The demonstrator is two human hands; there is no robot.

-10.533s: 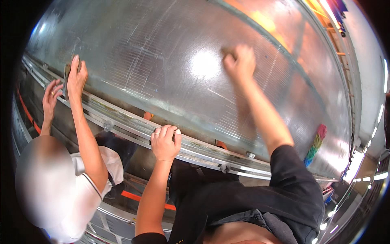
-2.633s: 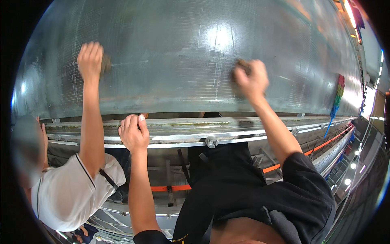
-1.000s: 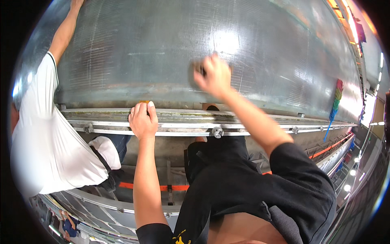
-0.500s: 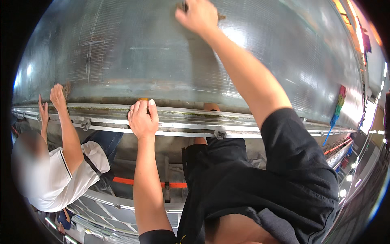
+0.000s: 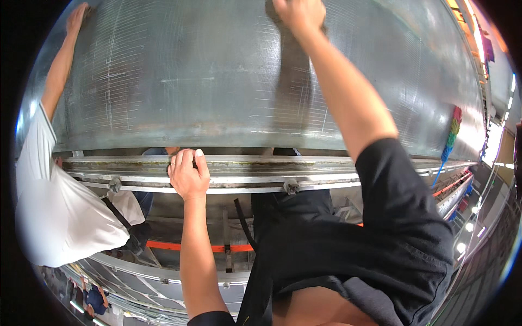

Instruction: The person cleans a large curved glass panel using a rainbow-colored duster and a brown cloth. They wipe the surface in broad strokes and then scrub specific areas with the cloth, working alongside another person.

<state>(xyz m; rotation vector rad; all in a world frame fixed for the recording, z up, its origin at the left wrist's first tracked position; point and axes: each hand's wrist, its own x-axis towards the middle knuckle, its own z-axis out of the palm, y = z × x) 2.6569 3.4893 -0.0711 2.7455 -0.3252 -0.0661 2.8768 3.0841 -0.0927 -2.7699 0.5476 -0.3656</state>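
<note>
A wide grey metal sheet (image 5: 228, 103) with fine scratch lines stretches ahead of me. My right hand (image 5: 303, 15) reaches far across it, fingers curled and pressed to the surface at the top edge of the view. Only a dark brownish edge of what it holds shows beside the fingers, so its kind is hidden. Nearer to me, my left hand (image 5: 188, 175) grips the metal rail (image 5: 250, 175) that runs along the sheet's near side, its fingers folded over the far edge.
A co-worker in a white shirt (image 5: 70, 217) leans over the sheet at left, one hand (image 5: 77, 19) stretched far out. On the sheet's right lies a multicoloured duster (image 5: 452, 133) with a blue handle. Clamp knobs (image 5: 291, 186) stick out of the rail; an orange bar (image 5: 185, 247) runs below.
My right hand has slid to the right and slightly farther away over the sheet. My left hand stays on the rail. The co-worker's arm has swung from the near edge to the far left.
</note>
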